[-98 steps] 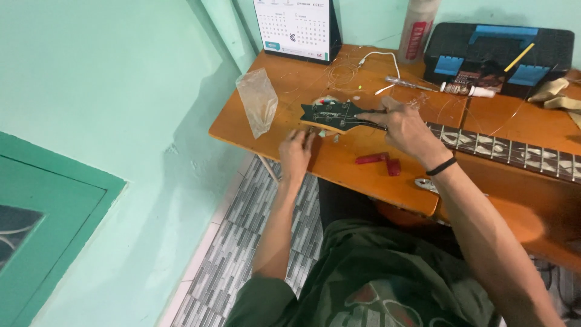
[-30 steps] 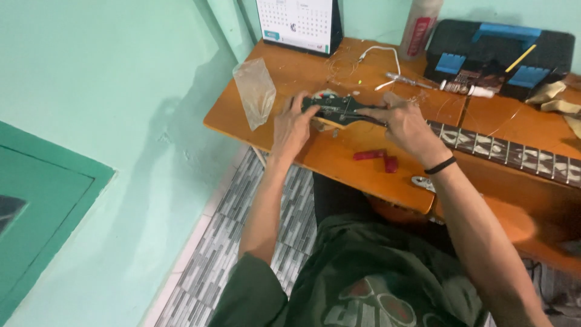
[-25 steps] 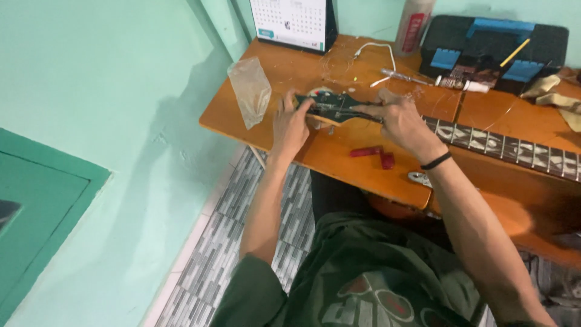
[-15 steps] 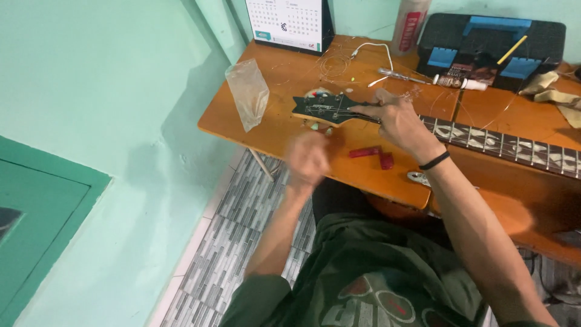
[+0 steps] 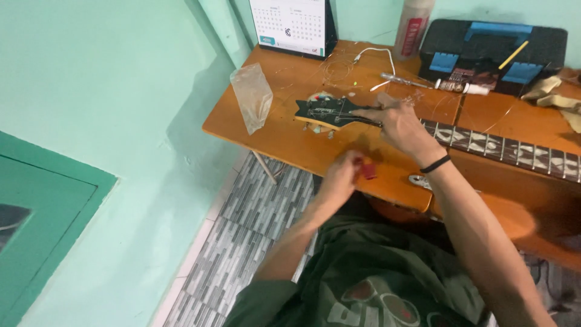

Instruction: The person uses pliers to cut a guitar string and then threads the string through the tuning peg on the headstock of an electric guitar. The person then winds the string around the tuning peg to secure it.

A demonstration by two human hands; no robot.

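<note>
While the right hand (image 5: pixel 396 124) rests fingers-down on the black guitar headstock (image 5: pixel 327 111) on the orange wooden desk (image 5: pixel 284 136), the left hand (image 5: pixel 345 175), nearer the desk's edge, pinches a small red tool (image 5: pixel 368 171): likely light, rigid, best gripped mid-body.

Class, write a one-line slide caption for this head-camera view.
Right hand steadies a black guitar headstock on an orange table while the left hand picks up a small red tool.

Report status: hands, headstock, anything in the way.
Left hand at red tool, grip unclear. Right hand on neck by headstock. Loose strings nearby.
</note>
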